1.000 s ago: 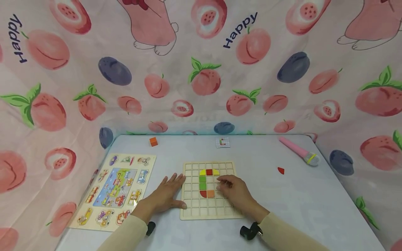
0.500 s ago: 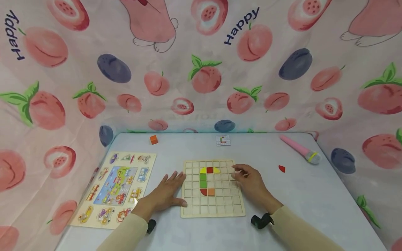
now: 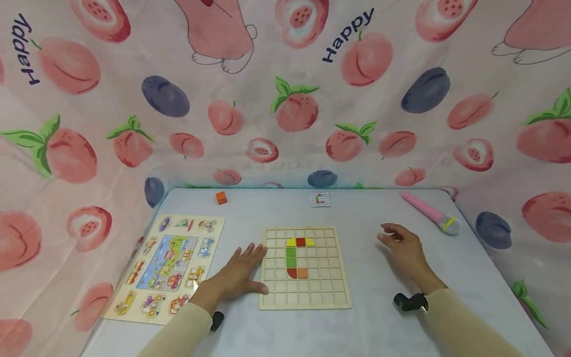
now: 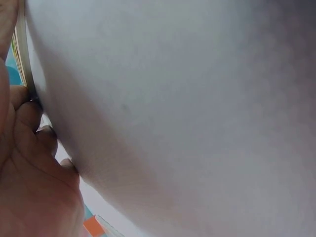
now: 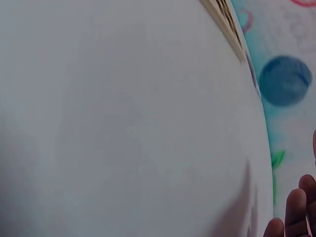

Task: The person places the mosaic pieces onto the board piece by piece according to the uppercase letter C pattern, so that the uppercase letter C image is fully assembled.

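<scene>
My left hand (image 3: 241,271) lies spread beside the wooden grid board (image 3: 321,287), thumb and fingertips at its left edge. In the left wrist view the palm and fingers (image 4: 37,148) show at the left. On the board, two yellow pieces (image 3: 291,242) flank a dark red square (image 3: 301,242); below are two green squares (image 3: 291,257), a red round-cornered piece (image 3: 292,272) and an orange square (image 3: 302,273). My right hand (image 3: 405,250) hovers right of the board, fingers loosely bent, over where the small red piece lay; that piece is hidden in the head view.
A picture puzzle board (image 3: 167,267) lies at the left. Along the back are an orange cube (image 3: 221,198), a small pattern card (image 3: 319,200) and a pink toy microphone (image 3: 430,213). A peach-printed cloth (image 3: 285,99) hangs behind the table.
My right hand has moved right, from over the grid board to the spot of the small red piece, which it now covers. The left hand stays at the board's edge.
</scene>
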`<state>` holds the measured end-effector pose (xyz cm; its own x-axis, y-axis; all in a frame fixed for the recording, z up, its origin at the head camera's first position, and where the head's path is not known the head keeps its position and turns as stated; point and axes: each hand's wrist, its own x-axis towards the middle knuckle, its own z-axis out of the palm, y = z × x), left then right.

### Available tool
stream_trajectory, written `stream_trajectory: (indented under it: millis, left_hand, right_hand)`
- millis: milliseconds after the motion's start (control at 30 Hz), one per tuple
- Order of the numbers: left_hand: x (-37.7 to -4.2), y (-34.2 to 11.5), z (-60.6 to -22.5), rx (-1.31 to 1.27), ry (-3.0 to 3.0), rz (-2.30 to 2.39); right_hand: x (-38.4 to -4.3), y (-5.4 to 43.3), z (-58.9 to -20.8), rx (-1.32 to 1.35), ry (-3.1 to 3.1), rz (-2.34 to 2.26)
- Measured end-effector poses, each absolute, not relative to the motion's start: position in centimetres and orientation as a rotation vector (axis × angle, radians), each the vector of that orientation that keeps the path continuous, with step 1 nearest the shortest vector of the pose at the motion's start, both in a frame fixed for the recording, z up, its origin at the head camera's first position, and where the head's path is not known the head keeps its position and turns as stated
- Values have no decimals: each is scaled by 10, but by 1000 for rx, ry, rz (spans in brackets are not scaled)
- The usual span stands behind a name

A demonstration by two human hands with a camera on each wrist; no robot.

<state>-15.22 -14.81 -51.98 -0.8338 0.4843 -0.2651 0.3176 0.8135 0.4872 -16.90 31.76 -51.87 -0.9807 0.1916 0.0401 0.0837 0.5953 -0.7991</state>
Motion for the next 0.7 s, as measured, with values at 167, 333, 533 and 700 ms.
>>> stream_trajectory:
  millis: [167, 333, 533, 700]
  left_hand:
    - [-152, -149, -521, 606, 2622, 599]
    - [-153, -148, -521, 611, 2624, 587]
    - [-153, -148, -519, 612, 2628, 567]
    - [-153, -148, -520, 610, 2628, 561]
  right_hand:
    - [-167, 354, -524, -296, -2702, 1266]
    - [-165, 378, -530, -347, -2765, 1208]
    - [-166, 387, -534, -316, -2870, 1178]
    - [-170, 385, -537, -278, -2926, 1067]
